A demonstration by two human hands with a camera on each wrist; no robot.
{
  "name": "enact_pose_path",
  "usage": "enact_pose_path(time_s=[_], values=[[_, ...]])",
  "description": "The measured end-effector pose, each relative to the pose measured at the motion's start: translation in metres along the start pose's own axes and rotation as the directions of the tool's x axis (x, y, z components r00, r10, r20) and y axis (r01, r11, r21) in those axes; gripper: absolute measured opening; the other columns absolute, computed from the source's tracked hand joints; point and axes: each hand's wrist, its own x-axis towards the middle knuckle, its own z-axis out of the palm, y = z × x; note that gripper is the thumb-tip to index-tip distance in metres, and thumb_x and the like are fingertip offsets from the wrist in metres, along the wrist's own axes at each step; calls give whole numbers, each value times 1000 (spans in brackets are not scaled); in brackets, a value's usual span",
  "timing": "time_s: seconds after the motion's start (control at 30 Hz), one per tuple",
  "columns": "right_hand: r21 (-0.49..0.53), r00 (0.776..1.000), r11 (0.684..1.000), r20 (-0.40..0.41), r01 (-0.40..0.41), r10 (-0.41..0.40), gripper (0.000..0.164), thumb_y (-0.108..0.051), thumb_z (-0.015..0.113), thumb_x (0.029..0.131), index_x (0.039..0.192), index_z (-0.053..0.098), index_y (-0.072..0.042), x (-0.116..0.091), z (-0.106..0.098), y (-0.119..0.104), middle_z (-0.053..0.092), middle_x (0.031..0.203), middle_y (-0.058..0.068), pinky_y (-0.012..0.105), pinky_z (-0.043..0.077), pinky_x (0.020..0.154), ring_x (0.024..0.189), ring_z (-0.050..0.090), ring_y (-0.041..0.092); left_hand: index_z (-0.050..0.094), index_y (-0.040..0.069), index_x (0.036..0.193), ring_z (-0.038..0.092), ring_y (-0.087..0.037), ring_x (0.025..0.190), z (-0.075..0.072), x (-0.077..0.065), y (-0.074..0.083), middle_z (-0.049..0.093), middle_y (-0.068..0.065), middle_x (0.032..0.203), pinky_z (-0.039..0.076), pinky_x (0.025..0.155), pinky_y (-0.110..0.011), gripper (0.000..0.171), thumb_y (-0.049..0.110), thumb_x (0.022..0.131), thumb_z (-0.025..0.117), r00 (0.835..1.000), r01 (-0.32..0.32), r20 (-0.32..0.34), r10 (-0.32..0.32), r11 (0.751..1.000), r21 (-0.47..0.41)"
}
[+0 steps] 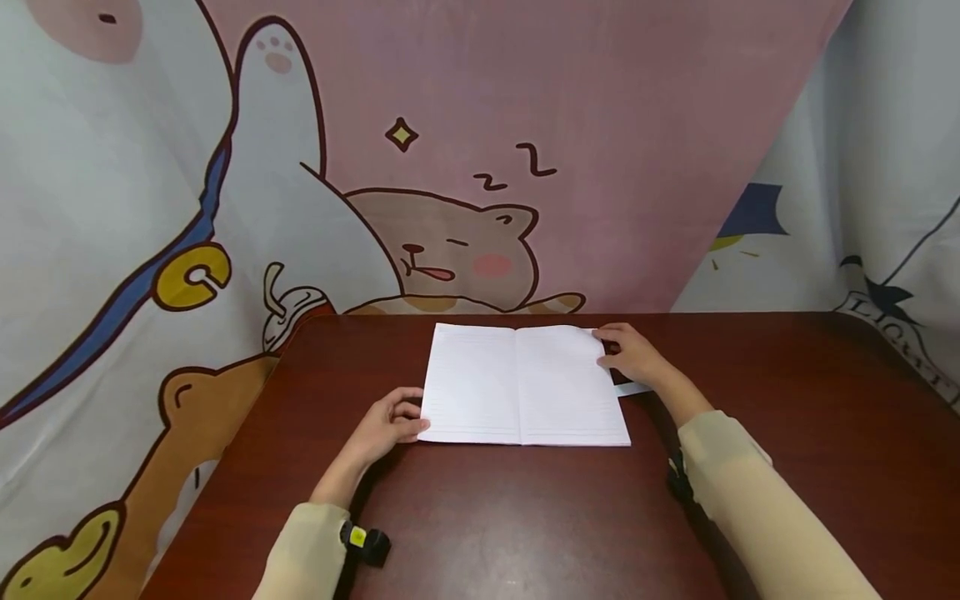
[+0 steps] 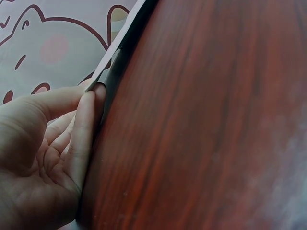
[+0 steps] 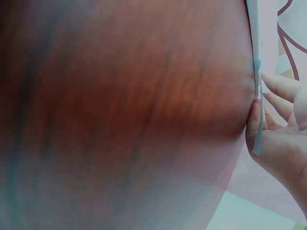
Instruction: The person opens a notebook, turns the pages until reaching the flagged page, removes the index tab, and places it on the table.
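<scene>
An open notebook (image 1: pixel 472 383) with faintly ruled white pages lies near the table's far edge, its fold running down the middle. At its lower left edge, my left hand (image 1: pixel 386 429) pinches the notebook between thumb and fingers; the left wrist view shows the notebook's edge (image 2: pixel 108 62) held there. My right hand (image 1: pixel 633 354) grips the upper part of the right edge, with thumb and fingers on either side of it. From that edge a pale, narrow strip (image 1: pixel 632 389) sticks out below the right hand; it also appears in the right wrist view.
The dark red-brown wooden table (image 1: pixel 480 517) reaches toward me and to both sides. Behind it hangs a cartoon-printed cloth (image 1: pixel 600 167), with more cloth at the left and right. A black wrist device (image 1: pixel 367 543) sits by the left sleeve.
</scene>
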Motion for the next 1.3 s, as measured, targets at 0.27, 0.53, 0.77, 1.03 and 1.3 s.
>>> enact_pose_path(time_s=[0.27, 0.53, 0.77, 1.03, 1.3], values=[[-39, 999, 999, -40, 3, -4, 48, -4, 61, 96, 140, 49, 9, 5, -3, -5, 33, 151, 32, 62, 33, 112, 137, 36, 51, 51, 2, 138, 65, -11, 85, -3, 3, 4, 68, -16, 108, 58, 76, -27, 51, 9, 91, 71, 1000, -12, -22, 12, 1000, 12], [-27, 996, 999, -86, -18, 16, 26, -5, 63, 94, 115, 59, 10, 13, 1, -10, 37, 151, 29, 57, 38, 111, 132, 44, 47, 50, 1, 138, 65, -9, 84, -10, 3, 7, 67, -14, 106, 58, 75, -25, 52, 8, 91, 71, 999, 1, -32, 0, 1000, 14], [-68, 991, 996, -128, -51, 42, 18, -6, 64, 93, 105, 61, 8, 10, 2, -12, 41, 149, 28, 56, 40, 110, 132, 44, 45, 50, 1, 138, 65, -8, 84, -8, 2, 8, 68, -13, 105, 58, 76, -25, 52, 8, 91, 71, 1000, 6, -20, -5, 1000, 13], [-117, 984, 993, -177, -28, 7, 11, -5, 65, 91, 97, 63, 4, 1, 6, -14, 50, 132, 28, 52, 46, 98, 113, 54, 41, 50, 1, 138, 65, -9, 84, -5, 0, 6, 68, -15, 106, 58, 76, -26, 51, 8, 91, 70, 1000, 9, -28, -9, 1000, 17], [-91, 981, 995, -190, -47, 29, 14, -5, 67, 90, 101, 64, 3, -7, 3, -10, 64, 94, 18, 31, 47, 72, 87, 58, 28, 51, 1, 138, 65, -11, 85, 2, 1, 3, 67, -15, 106, 59, 78, -28, 51, 9, 91, 70, 1000, 15, -11, -15, 1000, 12]])
